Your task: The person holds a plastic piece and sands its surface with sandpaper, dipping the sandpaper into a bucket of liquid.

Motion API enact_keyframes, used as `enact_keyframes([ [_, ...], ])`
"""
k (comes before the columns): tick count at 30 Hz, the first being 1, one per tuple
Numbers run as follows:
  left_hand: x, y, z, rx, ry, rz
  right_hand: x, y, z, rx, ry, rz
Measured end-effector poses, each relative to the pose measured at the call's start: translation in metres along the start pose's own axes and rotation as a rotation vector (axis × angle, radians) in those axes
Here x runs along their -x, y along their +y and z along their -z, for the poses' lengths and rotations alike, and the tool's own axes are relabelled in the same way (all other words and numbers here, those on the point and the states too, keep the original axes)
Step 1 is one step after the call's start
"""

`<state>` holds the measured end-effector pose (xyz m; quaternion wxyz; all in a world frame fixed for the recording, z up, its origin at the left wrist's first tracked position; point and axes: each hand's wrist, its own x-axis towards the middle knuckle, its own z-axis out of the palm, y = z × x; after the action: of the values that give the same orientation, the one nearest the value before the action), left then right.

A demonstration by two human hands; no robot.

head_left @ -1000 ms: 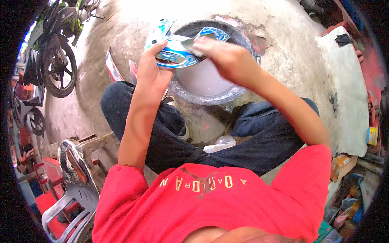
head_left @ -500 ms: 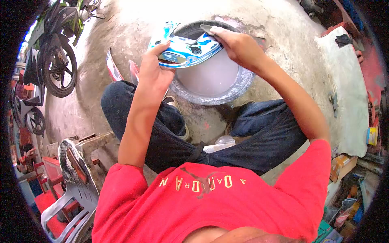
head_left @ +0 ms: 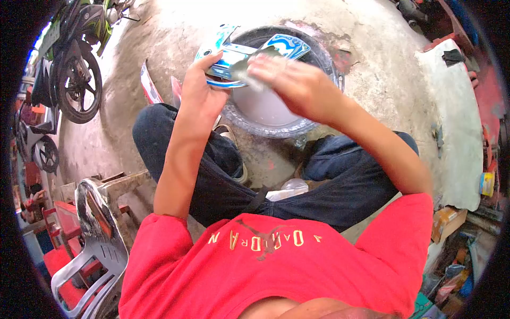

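Note:
My left hand (head_left: pixel 203 89) grips the left end of a glossy blue-and-white plastic panel (head_left: pixel 291 47), its thumb on the upper face. The panel is held over a round basin (head_left: pixel 268 130) of cloudy water. In my right hand (head_left: pixel 300 85) is a grey piece of sandpaper (head_left: pixel 243 70), lying against the middle of the panel. Motion blurs the right fingertips, and that hand and the sheet cover part of the panel. Its right end, with a swirled pattern, shows beyond my fingers.
The basin stands on a concrete floor between my feet. Red-and-white panels (head_left: pixel 151 85) lie left of it. Motorcycles (head_left: pixel 77 80) are parked at the far left, with a grey plastic chair (head_left: pixel 101 250) nearer. A pale slab (head_left: pixel 457 127) and clutter line the right side.
My right hand has moved left and down with the sandpaper, from the panel's right end to its middle. The left hand stays almost where it was, and the panel has tilted slightly.

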<state>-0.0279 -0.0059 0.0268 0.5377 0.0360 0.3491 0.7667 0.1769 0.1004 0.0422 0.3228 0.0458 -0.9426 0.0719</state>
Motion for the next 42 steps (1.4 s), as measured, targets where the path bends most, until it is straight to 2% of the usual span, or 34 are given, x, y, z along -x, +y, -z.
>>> enact_keyframes([
  [1,0.000,0.002,0.002,0.002,-0.031,0.014,0.001,-0.005,0.000,-0.008,-0.015,0.040],
  [3,0.001,0.000,0.001,-0.010,0.014,-0.019,0.008,0.021,0.001,-0.056,-0.011,-0.024],
  [5,0.001,-0.001,-0.001,-0.009,0.055,-0.033,0.013,0.048,0.004,-0.003,-0.051,-0.297],
  [7,0.000,-0.001,-0.002,-0.006,0.096,-0.023,0.015,0.049,0.007,0.034,-0.108,-0.423],
  [10,0.000,-0.002,0.002,-0.027,0.011,-0.022,0.007,0.011,-0.004,-0.003,0.009,-0.112],
  [13,0.001,-0.006,-0.001,-0.044,-0.063,-0.017,0.001,-0.001,-0.005,-0.056,0.022,-0.066],
  [15,0.012,-0.014,-0.014,-0.088,-0.017,-0.074,0.005,0.026,-0.006,-0.009,0.035,-0.206],
  [17,0.022,-0.020,-0.022,-0.109,-0.003,-0.093,0.008,0.046,-0.006,0.012,-0.007,-0.441],
  [19,0.025,-0.023,-0.025,-0.112,-0.021,-0.069,0.008,0.034,-0.004,0.001,-0.022,-0.427],
  [21,0.026,-0.024,-0.025,-0.145,-0.039,-0.068,0.002,0.010,-0.009,-0.007,0.056,-0.245],
  [22,0.026,-0.025,-0.025,-0.159,-0.035,-0.072,0.000,-0.001,-0.016,0.001,0.096,-0.266],
  [25,0.024,-0.028,-0.023,-0.151,-0.054,-0.074,0.008,0.029,-0.011,0.057,0.033,-0.356],
  [26,0.023,-0.027,-0.023,-0.137,-0.067,-0.082,0.008,0.042,-0.003,0.053,-0.111,-0.527],
  [27,0.025,-0.025,-0.024,-0.148,-0.046,-0.075,0.003,0.047,0.003,0.049,-0.117,-0.605],
  [29,0.028,-0.022,-0.028,-0.162,-0.003,-0.065,0.003,0.035,0.009,0.000,-0.140,-0.566],
  [31,0.022,-0.019,-0.023,-0.133,-0.030,-0.112,0.001,0.013,-0.005,0.071,0.052,-0.231],
  [33,0.015,-0.016,-0.017,-0.113,-0.047,-0.113,0.000,-0.011,-0.006,0.079,0.030,-0.183],
  [35,0.012,-0.011,-0.013,-0.081,-0.055,-0.091,0.008,0.015,-0.007,0.080,0.051,-0.146],
  [36,0.011,-0.012,-0.013,-0.067,-0.038,-0.112,0.012,0.030,-0.006,0.061,0.030,-0.249],
  [37,0.012,-0.011,-0.011,-0.055,-0.010,-0.102,0.010,0.036,0.003,-0.026,-0.083,-0.499],
  [39,0.010,-0.007,-0.011,-0.029,0.036,-0.080,0.010,0.036,0.007,-0.017,-0.128,-0.584],
  [41,0.010,-0.006,-0.014,-0.034,0.035,-0.117,0.010,0.018,-0.007,0.017,0.015,-0.235],
  [42,0.011,-0.006,-0.014,-0.043,0.040,-0.130,0.003,-0.003,-0.005,0.055,0.009,-0.140],
])
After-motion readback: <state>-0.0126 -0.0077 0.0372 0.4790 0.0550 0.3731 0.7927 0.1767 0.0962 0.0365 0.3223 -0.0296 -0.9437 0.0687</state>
